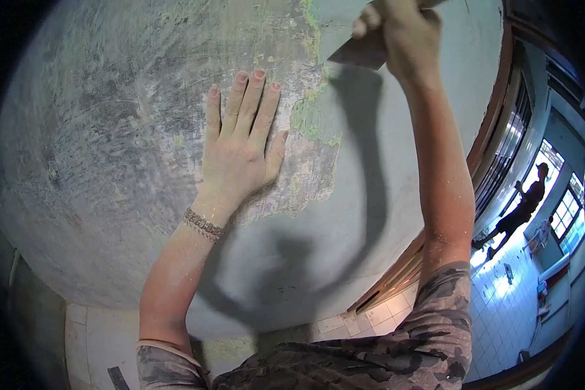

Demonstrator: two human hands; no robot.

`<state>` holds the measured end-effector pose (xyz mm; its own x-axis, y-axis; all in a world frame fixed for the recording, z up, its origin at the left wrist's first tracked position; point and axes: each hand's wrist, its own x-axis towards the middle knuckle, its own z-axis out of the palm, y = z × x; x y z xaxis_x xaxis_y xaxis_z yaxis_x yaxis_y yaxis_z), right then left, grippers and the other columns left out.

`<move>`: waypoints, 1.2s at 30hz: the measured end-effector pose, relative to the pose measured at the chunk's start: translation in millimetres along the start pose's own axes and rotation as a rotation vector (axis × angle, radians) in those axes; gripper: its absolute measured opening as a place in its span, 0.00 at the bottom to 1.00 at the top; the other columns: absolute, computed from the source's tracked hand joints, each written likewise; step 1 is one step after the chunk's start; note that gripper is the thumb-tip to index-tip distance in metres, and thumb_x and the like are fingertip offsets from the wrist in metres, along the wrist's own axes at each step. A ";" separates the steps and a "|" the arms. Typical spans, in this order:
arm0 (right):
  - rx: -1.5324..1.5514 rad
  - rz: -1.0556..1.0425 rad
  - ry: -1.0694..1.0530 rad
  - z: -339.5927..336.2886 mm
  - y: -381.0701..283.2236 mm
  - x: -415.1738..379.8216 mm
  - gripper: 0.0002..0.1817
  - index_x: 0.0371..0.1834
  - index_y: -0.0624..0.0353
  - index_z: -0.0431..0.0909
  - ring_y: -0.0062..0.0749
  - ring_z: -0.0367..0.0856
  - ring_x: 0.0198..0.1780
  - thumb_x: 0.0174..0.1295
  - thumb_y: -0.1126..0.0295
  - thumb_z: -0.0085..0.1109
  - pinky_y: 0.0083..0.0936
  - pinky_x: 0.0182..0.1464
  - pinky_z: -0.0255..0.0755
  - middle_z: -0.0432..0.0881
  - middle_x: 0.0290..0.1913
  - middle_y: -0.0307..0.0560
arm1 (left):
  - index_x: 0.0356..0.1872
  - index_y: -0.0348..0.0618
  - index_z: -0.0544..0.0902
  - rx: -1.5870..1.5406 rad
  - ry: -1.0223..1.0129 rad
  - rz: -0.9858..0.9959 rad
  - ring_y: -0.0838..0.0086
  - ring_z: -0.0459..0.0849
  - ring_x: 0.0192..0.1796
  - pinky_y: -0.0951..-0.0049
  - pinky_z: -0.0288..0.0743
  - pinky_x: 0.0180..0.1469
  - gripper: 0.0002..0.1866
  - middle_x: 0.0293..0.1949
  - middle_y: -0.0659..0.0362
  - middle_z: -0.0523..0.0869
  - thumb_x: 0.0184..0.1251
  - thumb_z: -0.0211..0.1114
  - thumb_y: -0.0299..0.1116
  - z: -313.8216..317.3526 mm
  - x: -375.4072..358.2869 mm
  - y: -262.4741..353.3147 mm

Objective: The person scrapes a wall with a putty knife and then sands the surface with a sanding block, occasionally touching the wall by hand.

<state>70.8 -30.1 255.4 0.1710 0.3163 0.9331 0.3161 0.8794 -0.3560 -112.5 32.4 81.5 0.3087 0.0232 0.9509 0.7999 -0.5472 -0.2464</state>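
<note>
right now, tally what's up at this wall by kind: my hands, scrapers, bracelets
Hands: 2 (left hand, right hand)
Scraper: 1
Braided bracelet: 1
Total: 4

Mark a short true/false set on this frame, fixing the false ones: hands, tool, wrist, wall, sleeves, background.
1. The left hand lies open on the wall, back of the hand toward the camera. True.
2. The flat-bladed tool is in the left hand. False: it is in the right hand.
3. The band is on the right wrist. False: it is on the left wrist.
4. A ragged edge separates a rough, mottled area of the wall from a smoother pale one. True.
5. The sleeves cover both forearms down to the wrists. False: both forearms are bare.
6. Another person is visible in the background, on the right of the picture. True.
</note>
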 end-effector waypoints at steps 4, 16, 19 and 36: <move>0.035 0.053 -0.001 6.1 17.8 2.5 0.18 0.19 0.53 0.72 0.26 0.74 0.15 0.71 0.63 0.53 0.26 0.19 0.74 0.73 0.16 0.37 | 0.76 0.44 0.64 0.059 0.008 -0.030 0.58 0.48 0.82 0.46 0.33 0.81 0.36 0.79 0.51 0.57 0.68 0.60 0.44 5.1 5.9 7.7; 0.006 0.112 -0.140 -24.2 5.6 -14.6 0.23 0.16 0.53 0.72 0.25 0.76 0.16 0.72 0.60 0.58 0.26 0.21 0.74 0.72 0.14 0.36 | 0.78 0.44 0.58 0.150 0.035 -0.169 0.56 0.43 0.83 0.44 0.24 0.79 0.39 0.80 0.47 0.52 0.71 0.56 0.49 24.8 28.5 45.4; 0.242 0.012 0.115 -63.5 2.3 -17.8 0.20 0.20 0.51 0.71 0.23 0.74 0.17 0.72 0.59 0.59 0.27 0.20 0.76 0.70 0.15 0.34 | 0.78 0.44 0.58 0.154 0.042 -0.133 0.57 0.43 0.83 0.44 0.24 0.79 0.39 0.81 0.49 0.52 0.71 0.56 0.50 29.4 37.7 48.6; -0.001 0.017 -0.123 -116.9 -10.3 -50.6 0.28 0.42 0.62 0.71 0.35 0.87 0.31 0.70 0.42 0.56 0.34 0.36 0.84 0.75 0.25 0.41 | 0.72 0.44 0.70 -0.068 -0.030 0.223 0.64 0.59 0.79 0.56 0.43 0.82 0.31 0.75 0.55 0.68 0.71 0.59 0.44 20.1 29.8 37.7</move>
<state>168.0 -96.9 206.0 0.0601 0.3722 0.9262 0.3151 0.8734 -0.3714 -62.7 29.2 96.8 0.4900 -0.0805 0.8680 0.6740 -0.5964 -0.4359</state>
